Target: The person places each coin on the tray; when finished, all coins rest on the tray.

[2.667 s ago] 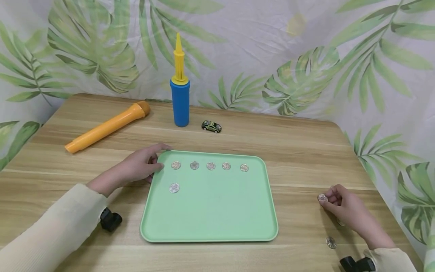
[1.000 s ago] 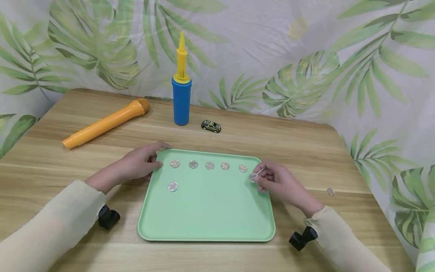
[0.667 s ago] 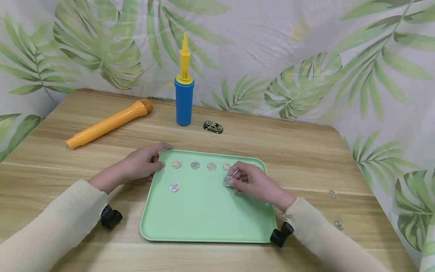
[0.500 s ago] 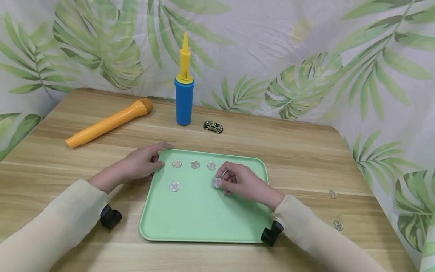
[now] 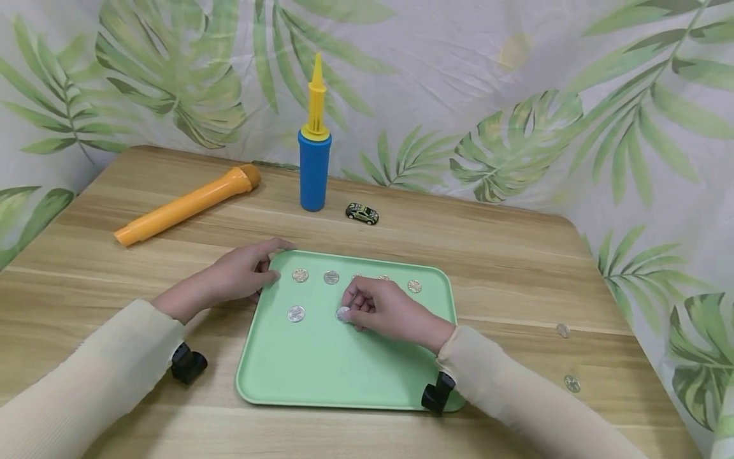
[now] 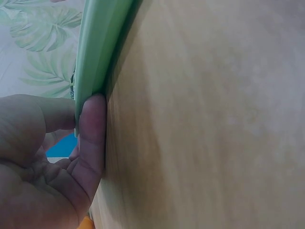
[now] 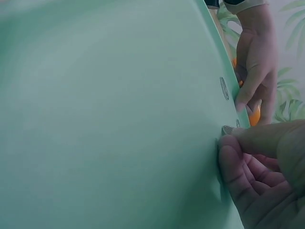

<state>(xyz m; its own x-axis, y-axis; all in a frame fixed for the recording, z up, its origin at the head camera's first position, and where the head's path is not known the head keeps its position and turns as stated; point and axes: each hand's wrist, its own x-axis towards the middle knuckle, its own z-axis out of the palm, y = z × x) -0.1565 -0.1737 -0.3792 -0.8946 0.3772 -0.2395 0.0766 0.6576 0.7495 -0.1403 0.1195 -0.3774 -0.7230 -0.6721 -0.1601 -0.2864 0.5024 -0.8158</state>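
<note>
The right hand has its fingers curled in a pinch on a coin, held low over the green tray just right of the lone coin in the near row. From the tray's centre, the pinched coin sits at about eleven o'clock. The left hand rests at the tray's ten o'clock corner, thumb and fingers pinching the rim, as the left wrist view shows. To set the coin down well, I judge it should be lowered flat until its face meets the tray, in line with the lone coin and spaced like the far row, and only then let go, so it neither rolls nor slides. The left hand should keep the tray from shifting. A coin is round, so it has no long axis; it seems to lie nearly flat, face up, though the fingers hide part of it. Two more coins lie on the table at three o'clock of the tray.
</note>
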